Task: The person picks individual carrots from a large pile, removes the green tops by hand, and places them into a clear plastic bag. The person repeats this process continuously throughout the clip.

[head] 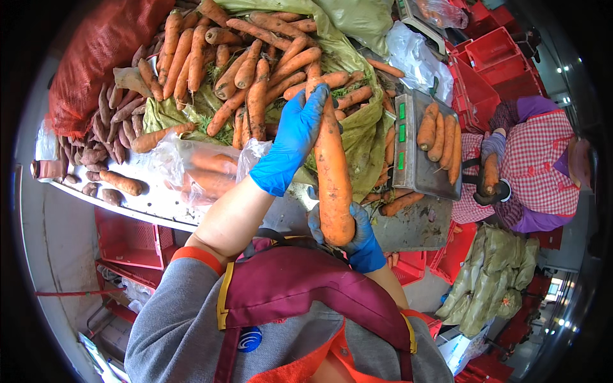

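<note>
A long, thick, dirt-specked carrot (pixel 333 177) is held lengthwise in front of me. My left hand (pixel 299 131), in a dirty blue glove, grips its far part with the thumb on top. My right hand (pixel 366 234), gloved the same way, is around its near, blunt end. Beyond lies a heap of soil-marked carrots (pixel 254 81) on an opened yellow-green woven sack (pixel 352 139). Left of my forearm, a clear plastic bag (pixel 210 170) with carrots inside rests on the table. To the right, several carrots (pixel 438 139) lie on a digital scale (pixel 407 179) with green displays.
A red mesh sack (pixel 98 72) and small sweet potatoes (pixel 119 117) occupy the left side. A lone carrot (pixel 119 183) lies near the table edge. Red crates (pixel 127 237) stand below. On the right, a co-worker in a checked apron (pixel 541 163) holds a carrot near filled green sacks (pixel 488 273).
</note>
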Demonstrator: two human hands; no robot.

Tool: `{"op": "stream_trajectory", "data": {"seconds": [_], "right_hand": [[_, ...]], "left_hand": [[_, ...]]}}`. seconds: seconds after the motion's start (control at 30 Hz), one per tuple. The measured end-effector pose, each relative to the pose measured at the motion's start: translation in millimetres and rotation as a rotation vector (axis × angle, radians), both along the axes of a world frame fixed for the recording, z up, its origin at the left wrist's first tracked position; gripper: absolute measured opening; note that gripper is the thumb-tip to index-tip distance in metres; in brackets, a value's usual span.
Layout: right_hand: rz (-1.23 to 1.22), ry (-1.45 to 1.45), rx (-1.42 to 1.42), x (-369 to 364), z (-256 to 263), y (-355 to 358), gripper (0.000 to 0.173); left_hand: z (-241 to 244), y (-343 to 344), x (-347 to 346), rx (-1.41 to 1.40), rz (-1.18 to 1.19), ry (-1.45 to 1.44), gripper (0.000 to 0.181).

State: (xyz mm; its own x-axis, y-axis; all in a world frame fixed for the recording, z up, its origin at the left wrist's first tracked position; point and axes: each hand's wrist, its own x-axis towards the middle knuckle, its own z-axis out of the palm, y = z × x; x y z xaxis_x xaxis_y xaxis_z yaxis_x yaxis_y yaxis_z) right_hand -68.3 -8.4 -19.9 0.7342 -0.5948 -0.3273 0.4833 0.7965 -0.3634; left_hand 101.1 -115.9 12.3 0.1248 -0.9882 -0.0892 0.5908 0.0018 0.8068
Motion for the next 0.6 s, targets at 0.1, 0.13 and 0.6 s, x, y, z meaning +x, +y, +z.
{"op": "stream_trajectory", "data": {"seconds": [0.1,0.13,0.6], "right_hand": [[-0.037,0.157,-0.150,-0.2,13.2,-3.1,0.060],[-0.054,0.224,-0.198,-1.8,14.9,-3.5,0.060],[-0.276,0.858,-0.724,10.3,34.6,7.5,0.058]], "left_hand": [[2.6,3.8,3.3,0.026,-0.104,0.064,0.038],[1.4,5.3,3.0,0.016,-0.148,0.096,0.039],[0.5,41.8,-26.2,0.040,-0.234,0.358,0.043]]}}
